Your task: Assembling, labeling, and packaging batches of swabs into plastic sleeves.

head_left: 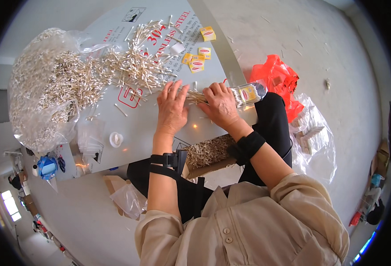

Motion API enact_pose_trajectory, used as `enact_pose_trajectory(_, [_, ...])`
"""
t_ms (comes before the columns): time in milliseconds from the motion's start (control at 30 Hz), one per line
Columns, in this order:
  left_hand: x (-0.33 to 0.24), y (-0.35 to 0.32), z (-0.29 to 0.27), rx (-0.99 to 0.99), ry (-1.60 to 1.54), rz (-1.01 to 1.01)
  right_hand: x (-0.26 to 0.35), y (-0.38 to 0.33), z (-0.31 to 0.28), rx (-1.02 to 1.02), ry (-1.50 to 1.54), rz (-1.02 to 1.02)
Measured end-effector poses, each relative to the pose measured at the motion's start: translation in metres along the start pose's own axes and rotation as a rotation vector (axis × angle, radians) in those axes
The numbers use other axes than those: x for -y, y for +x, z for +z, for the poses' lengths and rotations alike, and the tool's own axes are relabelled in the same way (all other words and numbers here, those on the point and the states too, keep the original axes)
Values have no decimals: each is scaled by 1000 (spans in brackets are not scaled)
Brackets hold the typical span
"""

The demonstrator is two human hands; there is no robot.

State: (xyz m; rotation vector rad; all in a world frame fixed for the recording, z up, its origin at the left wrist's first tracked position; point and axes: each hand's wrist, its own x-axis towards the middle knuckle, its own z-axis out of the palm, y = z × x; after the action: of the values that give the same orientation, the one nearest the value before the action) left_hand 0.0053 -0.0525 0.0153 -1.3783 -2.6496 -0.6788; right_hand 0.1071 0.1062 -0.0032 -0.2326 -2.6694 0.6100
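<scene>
Grey table [143, 129], swabs [196, 96] — between both hands [172, 107] [222, 104]

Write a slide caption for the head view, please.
Both hands at loose cotton swabs on a grey table, a clear swab packet beside the right.

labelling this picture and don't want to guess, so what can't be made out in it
Head view:
- Right hand: its own back hides the palm and how it grips the cotton swabs.
- Cardboard box: the swabs in the box hide its bottom.
- Red plastic bag: crumpled folds hide any contents.
- Items along the right wall: too small and blurred to identify.
</scene>
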Motion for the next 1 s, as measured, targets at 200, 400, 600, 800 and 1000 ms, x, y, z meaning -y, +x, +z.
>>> enact_pose_trajectory(200, [-9, 2, 13, 29, 115, 109, 6, 3, 6, 29, -156, 5])
enact_pose_trajectory(400, [4, -6, 17, -140, 111, 124, -8, 6, 7, 6, -87, -157])
enact_pose_trajectory(600, [28, -15, 13, -203, 207, 78, -23, 9, 8, -2, -31, -188])
enact_pose_trajectory(800, [41, -19, 10, -226, 237, -84, -28, 7, 9, -42, 28, -103])
enact_pose_trajectory(1000, [37, -11, 13, -265, 221, -173, -20, 4, 8, -77, 118, -58])
